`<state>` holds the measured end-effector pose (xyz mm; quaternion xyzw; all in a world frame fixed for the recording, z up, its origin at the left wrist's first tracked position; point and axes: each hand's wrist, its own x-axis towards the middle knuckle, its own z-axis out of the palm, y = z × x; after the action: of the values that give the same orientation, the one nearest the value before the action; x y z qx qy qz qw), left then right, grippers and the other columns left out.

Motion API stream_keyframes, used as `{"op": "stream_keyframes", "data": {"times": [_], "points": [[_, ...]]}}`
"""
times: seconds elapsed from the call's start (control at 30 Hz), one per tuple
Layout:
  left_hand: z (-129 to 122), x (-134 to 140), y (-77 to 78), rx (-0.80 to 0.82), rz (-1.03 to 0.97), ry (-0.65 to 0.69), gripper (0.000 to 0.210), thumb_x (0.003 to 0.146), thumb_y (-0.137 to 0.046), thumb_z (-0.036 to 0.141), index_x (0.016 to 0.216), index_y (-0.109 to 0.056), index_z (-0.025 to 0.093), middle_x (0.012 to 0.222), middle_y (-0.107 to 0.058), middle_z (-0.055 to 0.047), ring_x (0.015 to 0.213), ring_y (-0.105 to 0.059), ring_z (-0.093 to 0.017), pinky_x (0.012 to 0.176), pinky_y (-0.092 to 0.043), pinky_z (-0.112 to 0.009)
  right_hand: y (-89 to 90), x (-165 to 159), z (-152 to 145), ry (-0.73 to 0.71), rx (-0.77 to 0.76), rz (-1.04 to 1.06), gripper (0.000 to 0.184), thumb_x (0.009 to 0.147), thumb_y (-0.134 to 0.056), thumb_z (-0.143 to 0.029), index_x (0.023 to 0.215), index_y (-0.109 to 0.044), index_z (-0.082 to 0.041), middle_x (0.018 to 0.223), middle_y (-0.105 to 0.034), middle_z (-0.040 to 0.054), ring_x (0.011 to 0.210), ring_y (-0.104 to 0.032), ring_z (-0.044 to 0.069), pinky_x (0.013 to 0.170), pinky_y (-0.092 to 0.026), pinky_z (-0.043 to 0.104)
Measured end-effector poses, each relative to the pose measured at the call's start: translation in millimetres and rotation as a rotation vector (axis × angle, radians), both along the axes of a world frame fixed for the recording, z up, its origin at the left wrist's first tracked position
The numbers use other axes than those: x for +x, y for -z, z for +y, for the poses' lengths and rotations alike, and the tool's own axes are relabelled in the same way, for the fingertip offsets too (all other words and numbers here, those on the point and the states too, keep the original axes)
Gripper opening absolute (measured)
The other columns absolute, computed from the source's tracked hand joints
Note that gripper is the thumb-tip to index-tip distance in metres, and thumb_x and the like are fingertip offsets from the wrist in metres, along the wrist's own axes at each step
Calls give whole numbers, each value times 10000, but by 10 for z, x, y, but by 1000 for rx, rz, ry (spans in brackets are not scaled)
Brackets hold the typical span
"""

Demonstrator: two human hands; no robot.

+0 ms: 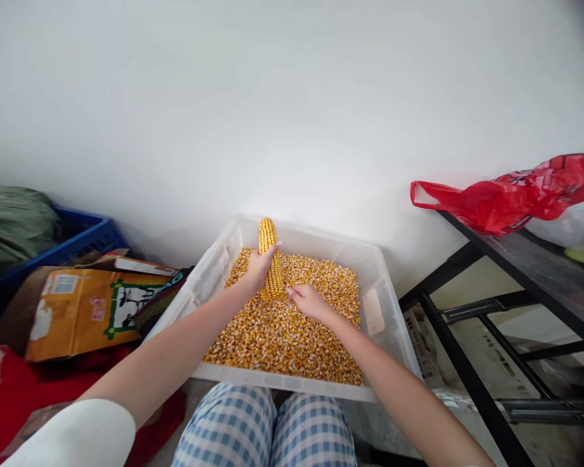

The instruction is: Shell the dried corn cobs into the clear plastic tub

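Note:
My left hand point(259, 267) is wrapped around an ear of corn point(271, 279), held upright and slightly tilted. Yellow kernels cover the side of the ear that shows. Close beside its lower right end is my right hand point(307, 301), with thumb and fingers pinched together; whether they touch the ear, or hold anything, is too small to tell. Beneath both hands lies a thick layer of loose corn kernels point(292, 347) in a translucent plastic bin point(387, 285).
A white wall stands behind the bin. At left are a torn orange cardboard box point(78, 318), a blue crate point(90, 230) and a green sack point(17, 224). To the right, a red plastic bag point(511, 198) rests on a black-framed table point(564, 295). Checked trouser legs point(228, 425) are below.

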<state>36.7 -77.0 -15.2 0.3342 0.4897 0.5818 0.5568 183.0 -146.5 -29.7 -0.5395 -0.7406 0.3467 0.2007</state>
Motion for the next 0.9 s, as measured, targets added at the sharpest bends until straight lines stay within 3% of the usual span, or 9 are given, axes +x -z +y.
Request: {"op": "stream_keyframes", "data": {"times": [0.5, 0.67, 0.77, 0.9], "points": [[58, -39, 54, -44, -131, -105, 353, 611, -731, 410, 793, -551, 166, 600, -555, -16, 510, -559, -155, 469, -462, -260, 89, -13, 20, 60, 62, 61, 318, 909, -404, -265, 664, -569, -149, 560, -490, -20, 585, -457, 117, 582, -295, 209], [99, -46, 45, -151, -244, -168, 339, 666, -685, 407, 847, -542, 158, 641, -592, -40, 575, -607, -182, 538, -502, -287, 91, -31, 40, 104, 87, 128, 322, 913, -379, -293, 681, -556, -159, 539, -437, -35, 549, -424, 112, 557, -279, 210], [123, -63, 38, -182, -269, -171, 322, 670, -681, 392, 842, -544, 157, 643, -602, -47, 592, -620, -196, 554, -511, -300, 57, -10, 68, 110, 70, 138, 327, 915, -369, -305, 686, -553, -161, 534, -423, -40, 538, -414, 109, 561, -280, 213], [123, -94, -37, -152, -278, -82, 322, 649, -702, 398, 820, -566, 161, 605, -602, -46, 573, -618, -197, 548, -515, -298, -85, 87, 86, 61, 25, 82, 352, 919, -364, -337, 688, -562, -160, 507, -380, -49, 513, -389, 105, 548, -273, 215]]}}
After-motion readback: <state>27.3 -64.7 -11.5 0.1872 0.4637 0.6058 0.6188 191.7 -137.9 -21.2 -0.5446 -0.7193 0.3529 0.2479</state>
